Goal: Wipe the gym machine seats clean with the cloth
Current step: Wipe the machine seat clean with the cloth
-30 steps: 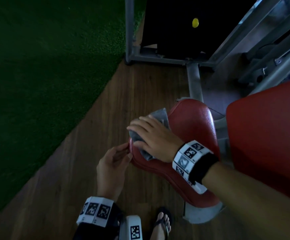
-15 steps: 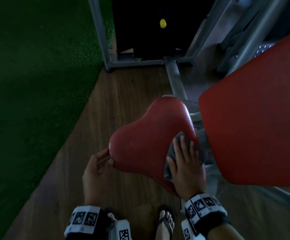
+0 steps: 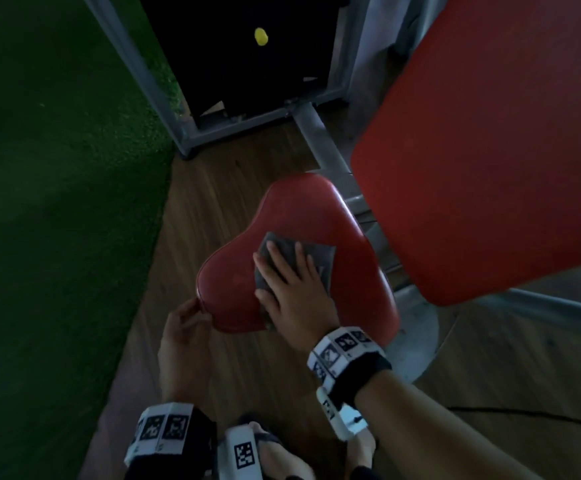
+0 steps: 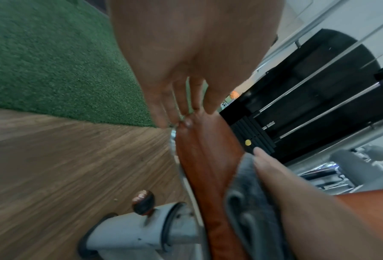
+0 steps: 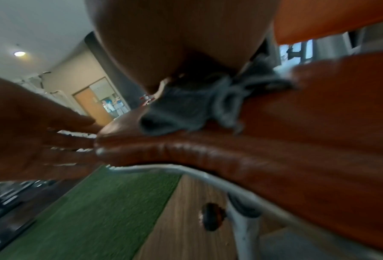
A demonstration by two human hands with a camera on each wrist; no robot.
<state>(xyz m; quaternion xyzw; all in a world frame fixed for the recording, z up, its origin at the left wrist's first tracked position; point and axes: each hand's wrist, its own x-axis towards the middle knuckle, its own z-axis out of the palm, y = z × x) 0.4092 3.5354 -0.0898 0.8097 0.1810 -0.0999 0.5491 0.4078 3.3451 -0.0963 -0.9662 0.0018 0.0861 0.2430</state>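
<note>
A red padded seat (image 3: 302, 216) stands on a grey post, with a larger red back pad (image 3: 489, 150) to its right. A grey cloth (image 3: 320, 259) lies on the middle of the seat. My right hand (image 3: 282, 261) lies flat on the cloth with straight fingers and presses it onto the seat. The cloth (image 5: 186, 109) bunches under the palm in the right wrist view. My left hand (image 3: 200, 311) holds the seat's near-left corner, thumb on top and fingertips (image 4: 183, 121) against the edge.
Green turf (image 3: 57, 202) covers the left side, next to a wood floor (image 3: 185, 237). Behind the seat stands a black weight stack with a yellow pin (image 3: 261, 36) inside a grey metal frame (image 3: 192, 133). A knob (image 4: 142, 202) sticks out of the seat post. My sandalled foot (image 3: 271, 448) is below.
The right hand has slid the cloth from the seat's left corner to its back right by the back pad, then to the middle. The left hand stays at the seat's corner.
</note>
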